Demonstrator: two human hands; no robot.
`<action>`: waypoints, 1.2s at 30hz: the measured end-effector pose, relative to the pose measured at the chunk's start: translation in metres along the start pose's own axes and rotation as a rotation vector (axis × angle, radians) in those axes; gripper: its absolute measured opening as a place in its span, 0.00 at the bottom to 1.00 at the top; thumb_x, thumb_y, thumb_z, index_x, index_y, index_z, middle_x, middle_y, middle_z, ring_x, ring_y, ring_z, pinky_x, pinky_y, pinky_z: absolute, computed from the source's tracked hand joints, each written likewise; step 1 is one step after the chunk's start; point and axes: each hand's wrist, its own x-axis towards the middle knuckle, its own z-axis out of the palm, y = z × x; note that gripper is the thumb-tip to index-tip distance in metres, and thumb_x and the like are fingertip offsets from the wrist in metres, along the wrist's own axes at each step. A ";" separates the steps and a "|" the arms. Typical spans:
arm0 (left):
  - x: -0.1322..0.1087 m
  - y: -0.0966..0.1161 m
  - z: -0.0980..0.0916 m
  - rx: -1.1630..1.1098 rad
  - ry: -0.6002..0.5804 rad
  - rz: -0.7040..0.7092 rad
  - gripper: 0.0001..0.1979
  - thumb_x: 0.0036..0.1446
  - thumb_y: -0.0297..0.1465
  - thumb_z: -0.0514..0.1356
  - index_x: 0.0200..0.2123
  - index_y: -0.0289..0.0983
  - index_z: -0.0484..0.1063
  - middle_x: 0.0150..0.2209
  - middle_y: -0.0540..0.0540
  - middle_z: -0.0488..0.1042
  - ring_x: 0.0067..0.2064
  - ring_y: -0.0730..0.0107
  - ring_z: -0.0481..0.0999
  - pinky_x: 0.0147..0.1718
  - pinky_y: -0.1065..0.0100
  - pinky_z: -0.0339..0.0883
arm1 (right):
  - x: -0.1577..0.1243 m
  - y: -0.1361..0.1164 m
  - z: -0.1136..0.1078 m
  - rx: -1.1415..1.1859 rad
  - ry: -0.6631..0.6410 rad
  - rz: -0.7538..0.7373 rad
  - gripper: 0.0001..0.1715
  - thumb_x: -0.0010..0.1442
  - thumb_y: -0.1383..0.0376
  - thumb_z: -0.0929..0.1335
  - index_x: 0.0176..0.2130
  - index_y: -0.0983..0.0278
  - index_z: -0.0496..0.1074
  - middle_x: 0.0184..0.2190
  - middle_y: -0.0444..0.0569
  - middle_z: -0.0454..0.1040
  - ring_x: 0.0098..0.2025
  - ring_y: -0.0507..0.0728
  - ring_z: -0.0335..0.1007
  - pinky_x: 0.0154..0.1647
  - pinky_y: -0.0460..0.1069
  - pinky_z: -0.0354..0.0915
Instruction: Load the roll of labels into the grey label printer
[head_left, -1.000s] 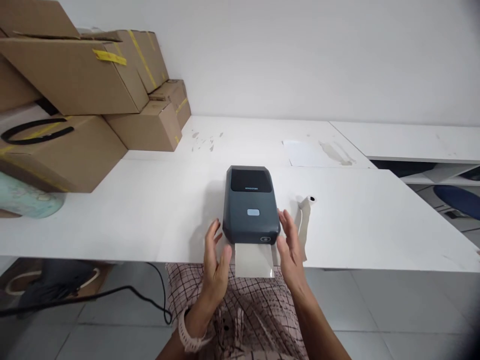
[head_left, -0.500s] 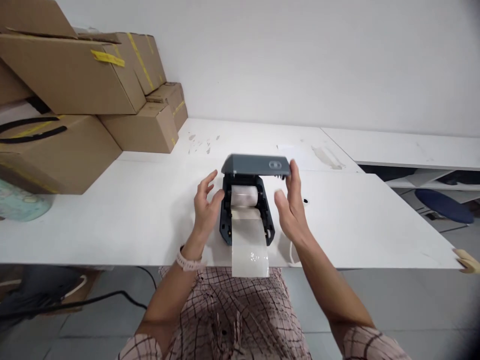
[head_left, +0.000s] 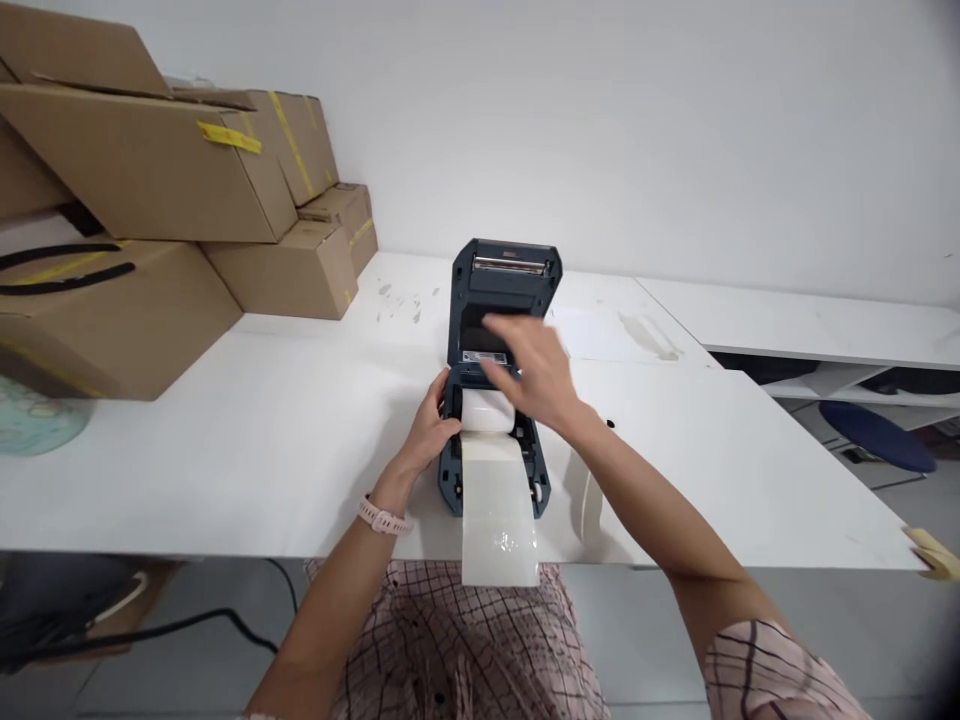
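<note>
A dark grey label printer (head_left: 454,478) stands near the front edge of the white table (head_left: 225,450), its lid (head_left: 504,285) swung fully up and back. Inside lies a white label roll (head_left: 487,410), and a strip of label paper (head_left: 499,515) runs out over the table's edge. My left hand (head_left: 431,430) grips the printer's left side by the roll. My right hand (head_left: 532,370) hovers over the open bay, fingers apart and reaching toward the roll, slightly blurred.
Stacked cardboard boxes (head_left: 150,190) fill the table's left side, with a pale green round object (head_left: 34,425) below them. A loose paper strip (head_left: 589,500) lies right of the printer. A blue stool (head_left: 877,450) stands at the right. A black cable (head_left: 187,625) crosses the floor.
The lid went from closed to half raised to fully open. My right hand left the lid and moved in over the roll. My left hand settled on the printer's left side.
</note>
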 end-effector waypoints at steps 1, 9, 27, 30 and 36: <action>0.000 0.000 0.001 -0.017 0.002 0.005 0.52 0.41 0.23 0.60 0.73 0.39 0.52 0.75 0.39 0.56 0.76 0.48 0.54 0.74 0.50 0.50 | -0.005 -0.004 0.005 0.033 -0.171 -0.037 0.37 0.70 0.56 0.65 0.73 0.58 0.55 0.62 0.60 0.73 0.64 0.71 0.69 0.60 0.66 0.67; -0.001 0.001 0.003 -0.058 0.009 -0.035 0.53 0.41 0.22 0.59 0.74 0.40 0.52 0.76 0.39 0.55 0.75 0.46 0.56 0.72 0.48 0.53 | -0.003 0.004 0.036 0.132 -0.799 0.038 0.65 0.55 0.54 0.76 0.77 0.63 0.43 0.54 0.64 0.79 0.52 0.75 0.78 0.51 0.64 0.70; 0.000 -0.006 -0.001 -0.062 -0.024 -0.055 0.53 0.44 0.23 0.59 0.75 0.43 0.49 0.73 0.42 0.60 0.74 0.51 0.59 0.70 0.53 0.60 | -0.080 0.129 0.009 0.667 -0.185 0.594 0.56 0.48 0.61 0.77 0.71 0.67 0.60 0.72 0.64 0.60 0.70 0.72 0.61 0.66 0.61 0.66; 0.001 -0.009 -0.002 -0.042 -0.019 -0.032 0.52 0.45 0.22 0.59 0.75 0.43 0.51 0.73 0.43 0.60 0.73 0.51 0.60 0.71 0.53 0.58 | -0.085 0.140 0.010 0.683 -0.235 0.592 0.56 0.49 0.60 0.78 0.71 0.66 0.61 0.70 0.63 0.63 0.70 0.70 0.62 0.69 0.62 0.62; 0.002 -0.009 -0.002 -0.031 -0.018 -0.019 0.51 0.46 0.22 0.60 0.74 0.46 0.53 0.72 0.43 0.63 0.72 0.51 0.62 0.69 0.52 0.61 | -0.133 0.169 -0.043 0.924 -0.171 0.603 0.46 0.60 0.54 0.75 0.72 0.52 0.59 0.71 0.56 0.66 0.73 0.65 0.60 0.73 0.66 0.57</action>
